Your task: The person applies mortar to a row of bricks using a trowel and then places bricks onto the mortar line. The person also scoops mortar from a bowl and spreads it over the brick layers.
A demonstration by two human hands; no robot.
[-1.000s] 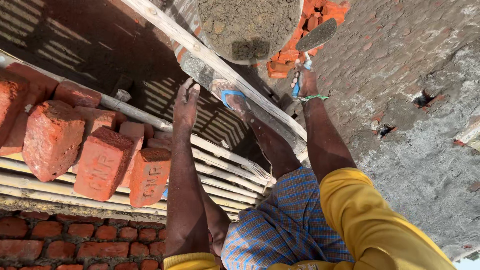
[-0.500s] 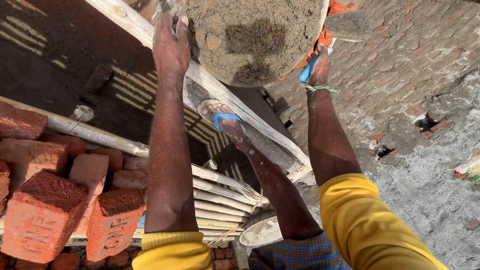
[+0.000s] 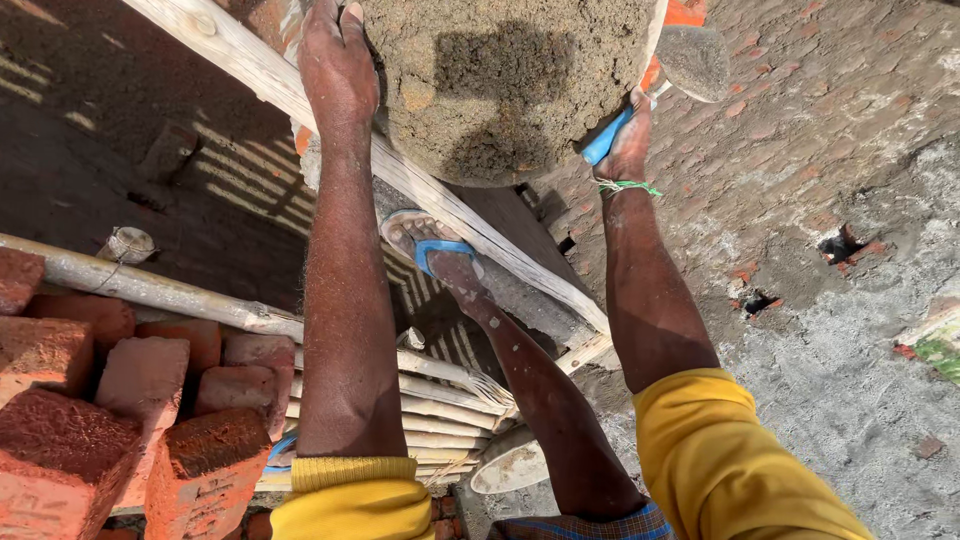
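A round pan heaped with grey-brown mortar [image 3: 500, 80] fills the top middle of the head view. My left hand [image 3: 335, 60] presses against its left side, fingers pointing up. My right hand [image 3: 630, 140] is at the pan's right edge, closed on the blue handle [image 3: 603, 142] of a trowel whose grey blade [image 3: 695, 60] sticks out to the right. A green thread circles that wrist. Both sleeves are yellow. Whether the right hand also bears the pan is hidden.
My foot in a blue sandal [image 3: 440, 250] rests on a slanting wooden plank [image 3: 420, 185]. Several red bricks [image 3: 120, 420] are stacked at lower left on bamboo poles [image 3: 150, 285]. A brick-and-mortar surface with small holes [image 3: 840, 245] lies at right.
My left hand left the plank and went up to the pan's side. The pan has come closer and lower in view, and the bricks have slid towards the lower left.
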